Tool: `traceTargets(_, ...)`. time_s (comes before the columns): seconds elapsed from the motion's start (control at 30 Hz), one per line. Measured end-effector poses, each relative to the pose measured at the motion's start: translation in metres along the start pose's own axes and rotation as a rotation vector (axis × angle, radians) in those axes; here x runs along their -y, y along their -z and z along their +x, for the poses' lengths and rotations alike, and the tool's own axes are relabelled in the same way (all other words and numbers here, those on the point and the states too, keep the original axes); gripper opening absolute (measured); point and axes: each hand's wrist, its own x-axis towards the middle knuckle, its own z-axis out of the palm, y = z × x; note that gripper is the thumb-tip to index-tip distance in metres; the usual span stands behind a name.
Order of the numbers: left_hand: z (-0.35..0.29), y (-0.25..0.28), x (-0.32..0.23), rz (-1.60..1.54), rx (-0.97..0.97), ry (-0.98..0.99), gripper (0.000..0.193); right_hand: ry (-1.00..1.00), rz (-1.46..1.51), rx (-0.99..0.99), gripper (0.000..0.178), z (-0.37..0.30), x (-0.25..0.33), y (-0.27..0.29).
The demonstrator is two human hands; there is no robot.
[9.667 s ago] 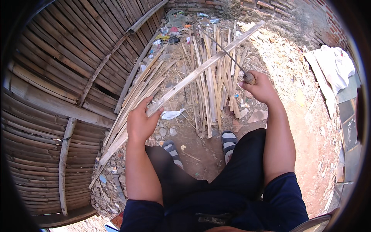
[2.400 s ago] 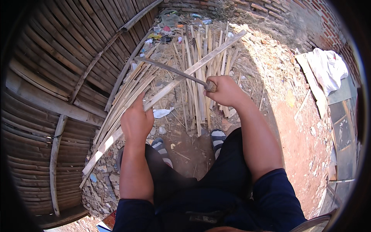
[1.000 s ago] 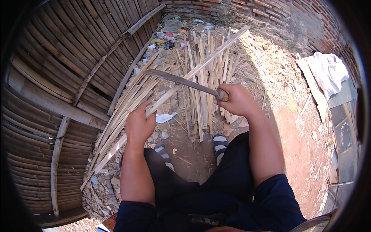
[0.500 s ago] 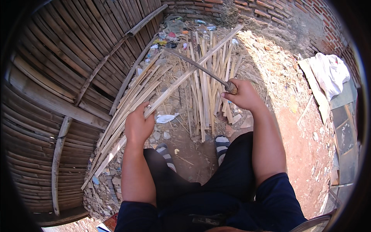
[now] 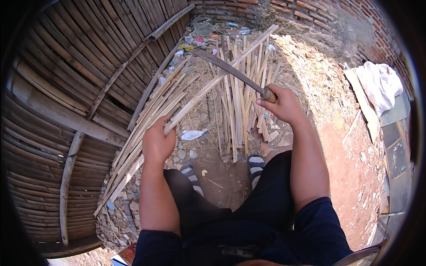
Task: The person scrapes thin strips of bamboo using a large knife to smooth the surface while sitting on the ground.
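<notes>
My left hand (image 5: 159, 139) is closed round the near end of a long pale bamboo strip (image 5: 199, 96), which slants up and away to the right. In my right hand (image 5: 284, 104) is the wooden handle of a machete (image 5: 235, 72). Its long dark blade points to the far left and crosses the strip in view, with its flat side turned more toward me; whether the two touch I cannot tell. Under them lies a pile of split bamboo strips (image 5: 235, 128). More long strips (image 5: 146, 119) lie in a slanting bundle to the left of my left hand.
A slatted bamboo wall (image 5: 66, 97) rises on the left, and a brick wall (image 5: 306, 15) stands at the back. White cloth (image 5: 377, 86) lies over boards at the right. Rubble, litter and a white scrap (image 5: 194, 134) are scattered on the ground near my sandalled feet.
The machete blade has turned so that more of its flat side shows, and my right hand has shifted slightly. My left hand keeps its hold on the strip, almost in place.
</notes>
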Motion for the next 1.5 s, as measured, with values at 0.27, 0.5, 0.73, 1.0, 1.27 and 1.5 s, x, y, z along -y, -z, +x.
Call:
traceTargets(0.27, 0.000, -0.010, -0.009, -0.060, 0.047, 0.074, 0.041, 0.151, -0.185, 0.134, 0.050, -0.017, 0.034, -0.019)
traceTargets(0.5, 0.001, -0.010, 0.003, 0.036, 0.069, -0.029, 0.039, 0.192, -0.186, 0.247, 0.033, -0.013, 0.045, -0.027)
traceTargets(0.73, 0.000, -0.004, -0.007, 0.011, 0.057, 0.037, 0.043, -0.173, -0.025, 0.023, 0.033, 0.002, -0.004, 0.007)
traceTargets(1.0, -0.003, -0.014, -0.005, 0.057, 0.052, 0.002, 0.043, 0.129, -0.212, 0.312, 0.033, -0.011, 0.045, -0.016)
traceTargets(1.27, -0.003, -0.002, -0.007, 0.092, 0.040, -0.045, 0.047, -0.119, 0.030, 0.022, 0.035, 0.003, -0.020, 0.003)
traceTargets(1.5, -0.002, -0.011, -0.012, 0.045, 0.088, 0.003, 0.049, 0.221, -0.223, 0.237, 0.031, -0.014, 0.041, -0.027)
